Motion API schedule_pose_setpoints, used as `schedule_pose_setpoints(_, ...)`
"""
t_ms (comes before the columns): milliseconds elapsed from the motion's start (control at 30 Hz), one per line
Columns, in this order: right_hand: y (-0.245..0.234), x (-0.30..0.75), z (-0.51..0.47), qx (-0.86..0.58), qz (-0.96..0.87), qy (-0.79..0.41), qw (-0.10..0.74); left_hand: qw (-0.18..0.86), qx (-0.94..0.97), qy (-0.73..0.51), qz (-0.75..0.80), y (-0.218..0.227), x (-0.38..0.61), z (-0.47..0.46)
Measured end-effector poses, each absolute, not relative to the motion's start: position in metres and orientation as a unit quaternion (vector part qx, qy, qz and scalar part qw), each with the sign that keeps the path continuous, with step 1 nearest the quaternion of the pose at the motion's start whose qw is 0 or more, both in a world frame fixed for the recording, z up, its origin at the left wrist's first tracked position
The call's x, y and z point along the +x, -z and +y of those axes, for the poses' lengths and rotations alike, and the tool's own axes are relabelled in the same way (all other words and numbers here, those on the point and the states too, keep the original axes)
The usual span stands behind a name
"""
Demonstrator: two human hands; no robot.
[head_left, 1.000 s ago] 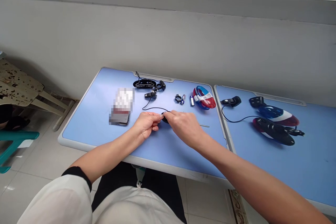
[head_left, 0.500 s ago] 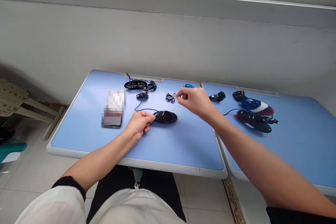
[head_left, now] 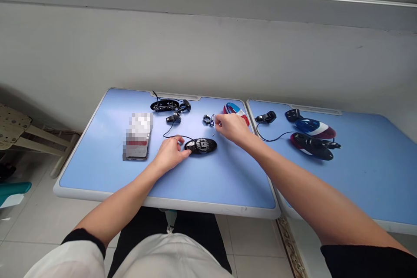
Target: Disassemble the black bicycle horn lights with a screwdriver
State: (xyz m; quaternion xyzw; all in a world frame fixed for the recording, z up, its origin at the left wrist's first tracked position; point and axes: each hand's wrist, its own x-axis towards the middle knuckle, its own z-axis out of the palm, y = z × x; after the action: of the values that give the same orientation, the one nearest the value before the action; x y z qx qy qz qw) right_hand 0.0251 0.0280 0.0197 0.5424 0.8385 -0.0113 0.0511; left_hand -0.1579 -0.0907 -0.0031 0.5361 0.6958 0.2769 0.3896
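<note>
My left hand (head_left: 170, 153) grips the left end of a black oval housing (head_left: 210, 147) loosely between thumb and fingers. The housing lies on the blue table, and its round middle shows pale stripes. A thin black cable (head_left: 177, 134) runs from it to a black clamp piece (head_left: 173, 117). My right hand (head_left: 232, 127) is closed in a pinch, its fingertips beside small shiny metal parts (head_left: 213, 120); what the pinch holds is hidden. A tiny screw-like piece (head_left: 213, 134) lies below them. Behind the right hand is a red, white and blue shell (head_left: 232, 107), partly covered.
Another black oval housing (head_left: 165, 105) with its cable lies at the back. On the left is a phone (head_left: 138, 152), partly pixelated. The right-hand table holds a black corded piece (head_left: 266, 117) and tricolour lamp-like units (head_left: 316, 128). A wall stands behind.
My left hand has changed its hold, and the housing's round middle now shows pale stripes. My right hand has dropped slightly, uncovering more of the tricolour shell. The view has shifted a little.
</note>
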Motion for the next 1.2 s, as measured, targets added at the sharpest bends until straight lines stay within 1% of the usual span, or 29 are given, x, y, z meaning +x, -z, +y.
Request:
schedule_pose_setpoints(133, -0.012, 0.026, 0.024, 0.537, 0.842, 0.012, 0.054, 0.319, 0.616, -0.245, 0.677, 0.008, -0.158, -0.091)
schedule_pose_setpoints(300, -0.013, 0.032, 0.023, 0.532, 0.846, 0.032, 0.035, 0.294, 0.697, -0.239, 0.609, 0.016, -0.149, -0.085)
schedule_pose_setpoints(333, -0.016, 0.035, 0.023, 0.533, 0.845, 0.042, 0.02, 0.295, 0.704, -0.243, 0.598, 0.017, -0.147, -0.082)
schedule_pose_setpoints(400, -0.023, 0.042, 0.019, 0.538, 0.838, 0.075, -0.037, 0.302, 0.703, -0.263, 0.587, 0.019, -0.142, -0.077)
schedule_pose_setpoints(467, -0.033, 0.05, 0.012, 0.541, 0.823, 0.127, -0.115, 0.338, 0.673, -0.296, 0.588, 0.018, -0.139, -0.072)
schedule_pose_setpoints(500, -0.037, 0.053, 0.007, 0.541, 0.813, 0.156, -0.151, 0.372, 0.642, -0.316, 0.592, 0.016, -0.138, -0.071)
schedule_pose_setpoints(600, -0.046, 0.059, -0.009, 0.537, 0.78, 0.231, -0.221, 0.519, 0.496, -0.376, 0.586, 0.008, -0.138, -0.07)
schedule_pose_setpoints(700, -0.047, 0.06, -0.023, 0.524, 0.755, 0.308, -0.247, 0.656, 0.353, -0.409, 0.528, -0.002, -0.139, -0.074)
schedule_pose_setpoints(800, -0.041, 0.058, -0.029, 0.505, 0.739, 0.379, -0.237, 0.744, 0.26, -0.408, 0.461, -0.006, -0.139, -0.076)
schedule_pose_setpoints(900, -0.034, 0.055, -0.031, 0.496, 0.737, 0.39, -0.242, 0.789, 0.204, -0.394, 0.426, -0.005, -0.137, -0.074)
schedule_pose_setpoints(1067, -0.027, 0.05, -0.03, 0.489, 0.747, 0.37, -0.257, 0.832, 0.218, -0.318, 0.399, -0.005, -0.13, -0.067)
schedule_pose_setpoints(1200, -0.027, 0.048, -0.034, 0.487, 0.76, 0.333, -0.273, 0.81, 0.211, -0.366, 0.406, -0.003, -0.121, -0.067)
